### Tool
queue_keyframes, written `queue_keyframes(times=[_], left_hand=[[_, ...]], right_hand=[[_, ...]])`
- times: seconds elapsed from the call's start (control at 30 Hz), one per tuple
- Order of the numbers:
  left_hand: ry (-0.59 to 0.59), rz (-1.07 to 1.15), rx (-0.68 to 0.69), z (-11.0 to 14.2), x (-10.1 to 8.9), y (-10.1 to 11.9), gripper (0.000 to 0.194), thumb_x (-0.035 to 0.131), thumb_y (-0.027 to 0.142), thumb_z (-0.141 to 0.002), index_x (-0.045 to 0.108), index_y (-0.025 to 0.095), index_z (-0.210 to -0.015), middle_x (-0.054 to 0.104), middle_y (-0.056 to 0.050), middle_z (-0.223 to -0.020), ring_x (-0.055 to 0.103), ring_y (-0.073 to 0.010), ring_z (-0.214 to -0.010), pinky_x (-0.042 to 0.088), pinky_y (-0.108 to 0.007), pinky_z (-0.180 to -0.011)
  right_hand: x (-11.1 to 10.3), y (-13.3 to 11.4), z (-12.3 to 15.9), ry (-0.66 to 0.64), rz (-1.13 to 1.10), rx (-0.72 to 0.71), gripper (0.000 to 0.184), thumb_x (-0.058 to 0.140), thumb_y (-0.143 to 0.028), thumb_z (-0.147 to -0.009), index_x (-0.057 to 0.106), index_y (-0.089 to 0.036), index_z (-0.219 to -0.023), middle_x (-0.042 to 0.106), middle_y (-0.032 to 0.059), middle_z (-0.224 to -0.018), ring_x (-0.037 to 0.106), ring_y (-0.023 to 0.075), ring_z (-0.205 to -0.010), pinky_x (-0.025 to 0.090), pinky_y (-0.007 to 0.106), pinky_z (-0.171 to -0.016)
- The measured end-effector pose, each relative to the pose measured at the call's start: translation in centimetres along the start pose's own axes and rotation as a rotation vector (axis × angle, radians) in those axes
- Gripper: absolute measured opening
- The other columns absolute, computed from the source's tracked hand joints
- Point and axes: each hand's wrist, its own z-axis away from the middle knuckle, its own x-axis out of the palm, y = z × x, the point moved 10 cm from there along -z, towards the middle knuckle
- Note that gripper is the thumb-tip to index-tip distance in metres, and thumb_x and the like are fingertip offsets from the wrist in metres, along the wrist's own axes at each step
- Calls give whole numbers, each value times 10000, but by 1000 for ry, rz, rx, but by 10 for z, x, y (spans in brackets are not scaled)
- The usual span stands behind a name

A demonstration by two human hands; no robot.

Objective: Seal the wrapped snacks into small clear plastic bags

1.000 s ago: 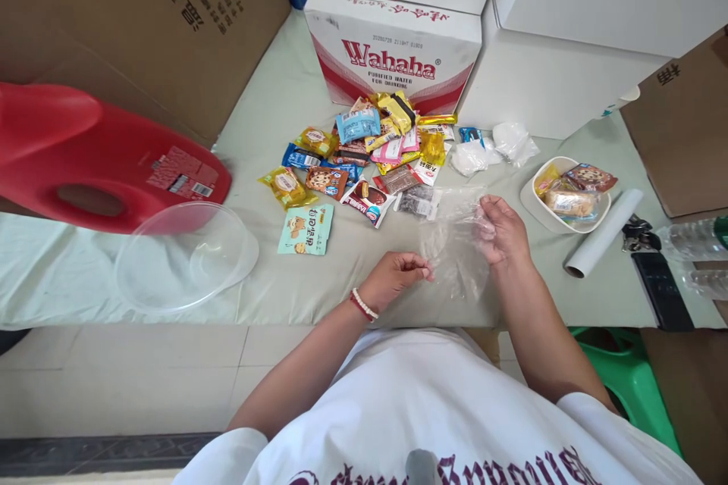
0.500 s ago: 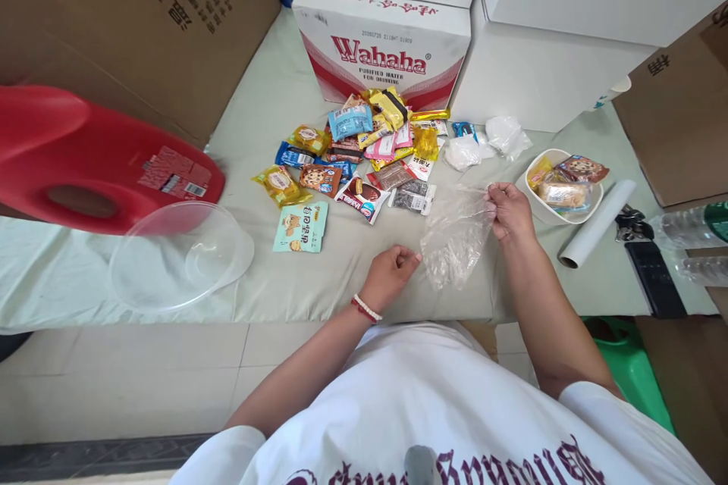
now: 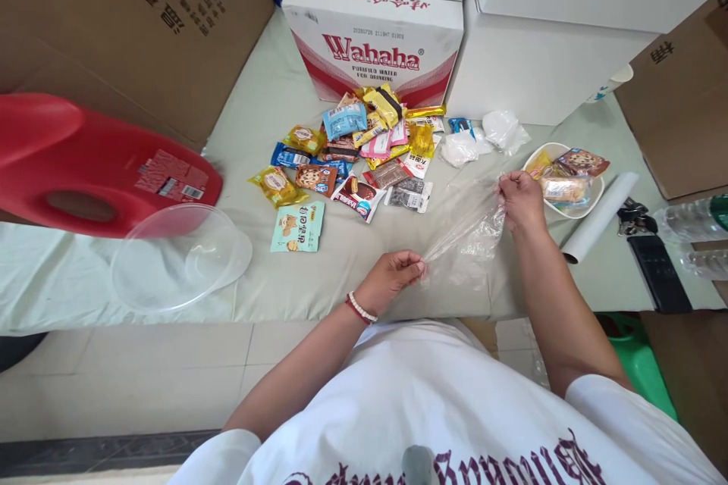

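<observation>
A thin clear plastic bag (image 3: 472, 231) is stretched between my two hands above the table's front part. My left hand (image 3: 395, 274), with a beaded bracelet at the wrist, pinches its left edge. At the upper right of the bag, my right hand (image 3: 520, 201) grips it between closed fingers. Beyond the bag lies a heap of wrapped snacks (image 3: 364, 140). A mint-green snack packet (image 3: 297, 227) lies flat in front of the heap. Just past my right hand is a white bowl (image 3: 596, 201) holding several wrapped snacks.
On the left are a red jug (image 3: 114, 174) and a clear plastic lid-like dish (image 3: 182, 258). Crumpled white bags (image 3: 503, 132) lie by the white boxes. A white roll (image 3: 600, 216), keys (image 3: 635, 217), a black phone-like object (image 3: 660, 273) and bottles (image 3: 691, 221) are on the right.
My left hand has taken hold of the plastic bag's left edge. My right hand has moved slightly right and up, and the bag is now drawn out between both hands.
</observation>
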Motion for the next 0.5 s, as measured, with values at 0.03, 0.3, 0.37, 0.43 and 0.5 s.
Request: queue_keyframes(times=[0.03, 0.3, 0.37, 0.43, 0.5], left_hand=[[-11, 42, -27, 1, 0, -2, 441, 833, 565, -702, 714, 152, -803, 714, -45, -831, 601, -129, -725, 459, -265, -693], [19, 208, -88, -5, 1, -3, 422, 899, 513, -641, 775, 152, -818, 774, -90, -941, 663, -142, -766, 521, -299, -782], [14, 219, -102, -7, 3, -3, 418, 903, 505, -632, 782, 155, -825, 778, -89, -949, 681, -160, -782, 526, -307, -777], [17, 210, -102, -8, 4, -3, 417, 899, 505, -633, 787, 156, -832, 779, -84, -933, 687, -173, -786, 528, -310, -765], [25, 187, -88, -10, 3, -2, 408, 892, 506, -640, 790, 158, -826, 774, -70, -887, 678, -172, -779, 522, -301, -749]], right_hand=[[2, -7, -2, -42, 124, -53, 141, 665, -324, -808, 571, -219, -814, 602, -26, -640, 428, 102, -466, 335, 229, -425], [-10, -117, 109, 49, 643, -586, 236, 506, -333, -1002, 662, -238, -1153, 662, 101, -1093, 640, 242, -975, 536, 426, -885], [16, -110, 153, -197, 597, -571, 192, 520, -306, -1007, 675, -268, -1114, 689, 67, -964, 651, 222, -862, 550, 397, -810], [46, -93, 195, -445, 572, -600, 168, 581, -280, -980, 687, -286, -1110, 699, 70, -974, 653, 229, -882, 558, 394, -785], [66, -74, 221, -558, 563, -619, 215, 638, -286, -952, 685, -293, -1161, 694, 84, -1035, 650, 243, -943, 566, 399, -791]])
